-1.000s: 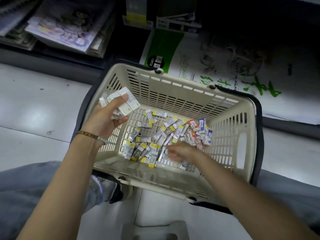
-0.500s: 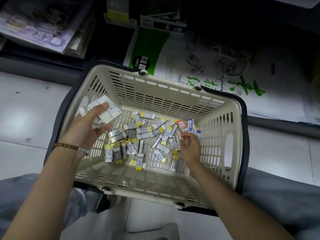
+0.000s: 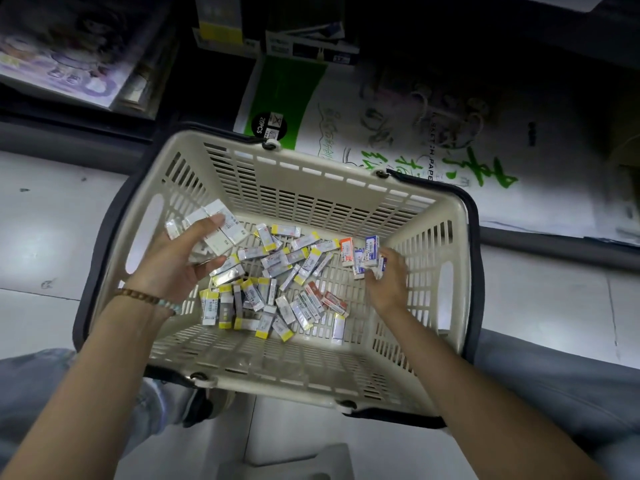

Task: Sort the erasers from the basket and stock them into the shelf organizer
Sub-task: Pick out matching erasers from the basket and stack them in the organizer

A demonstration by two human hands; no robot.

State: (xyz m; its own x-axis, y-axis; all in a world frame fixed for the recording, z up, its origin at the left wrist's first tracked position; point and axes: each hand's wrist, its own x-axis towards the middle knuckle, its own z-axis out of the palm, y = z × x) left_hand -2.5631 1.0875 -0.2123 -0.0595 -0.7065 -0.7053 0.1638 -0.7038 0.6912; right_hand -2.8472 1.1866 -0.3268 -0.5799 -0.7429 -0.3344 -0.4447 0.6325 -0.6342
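Note:
A cream plastic basket [image 3: 311, 161] stands on the floor between my knees. Several small wrapped erasers [image 3: 273, 268] with yellow, red and blue ends lie loose on its bottom. My left hand [image 3: 180, 265] hovers over the basket's left side and holds a stack of white erasers [image 3: 221, 230] between thumb and fingers. My right hand [image 3: 388, 278] is low in the basket's right part, fingers curled around a small bunch of blue-and-white erasers [image 3: 370, 252]. No shelf organizer is in view.
A low dark shelf runs along the top, with magazines [image 3: 65, 57] at the left, boxes [image 3: 308, 39] in the middle and a large sketch-paper pack [image 3: 415, 133] behind the basket. White floor tiles lie on either side. A pale stool edge [image 3: 298, 459] shows below.
My right hand moved from the basket's middle to the blue erasers at the right and closed around them. My left hand keeps the same stack. The camera shifted slightly.

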